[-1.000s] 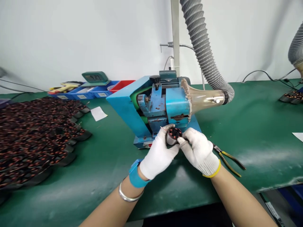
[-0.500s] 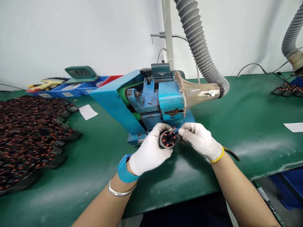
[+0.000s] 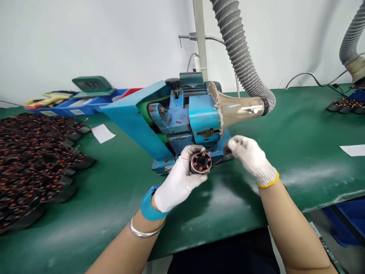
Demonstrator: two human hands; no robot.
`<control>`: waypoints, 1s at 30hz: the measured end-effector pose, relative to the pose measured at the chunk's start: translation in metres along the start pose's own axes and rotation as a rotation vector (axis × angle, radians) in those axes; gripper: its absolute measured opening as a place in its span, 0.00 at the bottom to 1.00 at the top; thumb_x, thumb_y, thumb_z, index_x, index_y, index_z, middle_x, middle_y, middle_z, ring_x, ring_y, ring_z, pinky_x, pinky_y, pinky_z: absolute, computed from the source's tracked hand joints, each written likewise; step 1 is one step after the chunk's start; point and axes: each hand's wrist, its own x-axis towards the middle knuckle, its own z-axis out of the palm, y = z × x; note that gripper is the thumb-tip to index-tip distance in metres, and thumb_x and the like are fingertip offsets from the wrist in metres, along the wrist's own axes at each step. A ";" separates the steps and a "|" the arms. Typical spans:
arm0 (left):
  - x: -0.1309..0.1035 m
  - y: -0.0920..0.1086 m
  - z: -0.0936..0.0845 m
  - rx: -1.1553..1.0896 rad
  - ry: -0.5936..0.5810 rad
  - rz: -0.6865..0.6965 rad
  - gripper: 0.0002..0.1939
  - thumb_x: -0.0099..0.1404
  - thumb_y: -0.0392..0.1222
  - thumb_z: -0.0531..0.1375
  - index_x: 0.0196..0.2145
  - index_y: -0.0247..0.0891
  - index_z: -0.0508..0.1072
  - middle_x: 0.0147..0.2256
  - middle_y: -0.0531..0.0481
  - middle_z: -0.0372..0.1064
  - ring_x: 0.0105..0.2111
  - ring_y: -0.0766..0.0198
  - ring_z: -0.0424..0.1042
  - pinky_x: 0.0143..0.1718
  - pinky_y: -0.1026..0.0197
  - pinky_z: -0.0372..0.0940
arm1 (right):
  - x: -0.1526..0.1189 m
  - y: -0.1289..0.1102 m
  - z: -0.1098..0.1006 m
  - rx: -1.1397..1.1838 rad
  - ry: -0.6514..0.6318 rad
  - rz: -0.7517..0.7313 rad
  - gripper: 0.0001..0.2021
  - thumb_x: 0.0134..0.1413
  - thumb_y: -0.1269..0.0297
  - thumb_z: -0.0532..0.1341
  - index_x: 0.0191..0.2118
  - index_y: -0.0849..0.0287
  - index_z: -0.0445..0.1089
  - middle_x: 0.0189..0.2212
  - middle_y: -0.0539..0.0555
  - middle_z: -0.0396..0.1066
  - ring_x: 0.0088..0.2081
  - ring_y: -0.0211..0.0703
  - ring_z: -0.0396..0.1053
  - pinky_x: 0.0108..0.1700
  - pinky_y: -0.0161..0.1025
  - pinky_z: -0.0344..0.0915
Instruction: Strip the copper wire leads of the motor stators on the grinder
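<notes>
My left hand, in a white glove, is wrapped round a motor stator. The stator is a short round metal ring with copper windings and a black centre, and its open face points toward me. Thin dark wires stick out from its right side. My right hand, also gloved, is apart from the stator on the right, fingertips pinched together. Whatever it may hold is too small to make out. Just behind both hands stands a blue belt-driven machine with a clear funnel on its right.
Many similar stators are packed together at the left. Blue bins and a digital clock stand behind them. A grey ribbed hose runs up from the funnel. Paper slips lie on the green bench.
My right hand has moved away from the stator, to the right and slightly up. The left hand still grips the stator, and wires now show at its right side. The view has shifted slightly.
</notes>
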 end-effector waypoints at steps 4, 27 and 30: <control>0.006 -0.005 0.017 -0.231 0.159 -0.050 0.32 0.43 0.36 0.69 0.46 0.38 0.62 0.43 0.45 0.70 0.43 0.57 0.72 0.46 0.53 0.68 | -0.005 0.000 0.018 -0.054 -0.172 0.045 0.26 0.40 0.56 0.70 0.48 0.56 0.68 0.32 0.51 0.74 0.30 0.42 0.71 0.32 0.39 0.70; 0.030 0.017 0.036 0.091 0.361 0.064 0.16 0.51 0.41 0.66 0.35 0.37 0.65 0.28 0.54 0.68 0.29 0.66 0.70 0.32 0.63 0.66 | 0.007 0.002 0.033 0.266 0.044 -0.217 0.16 0.54 0.58 0.61 0.46 0.61 0.71 0.42 0.55 0.74 0.44 0.45 0.71 0.47 0.40 0.69; 0.021 0.011 0.035 -0.001 0.293 0.074 0.18 0.51 0.39 0.66 0.37 0.38 0.64 0.31 0.53 0.70 0.32 0.64 0.72 0.35 0.61 0.68 | 0.000 0.006 0.030 0.176 0.054 -0.189 0.18 0.51 0.58 0.62 0.46 0.63 0.70 0.40 0.58 0.74 0.41 0.46 0.72 0.43 0.41 0.70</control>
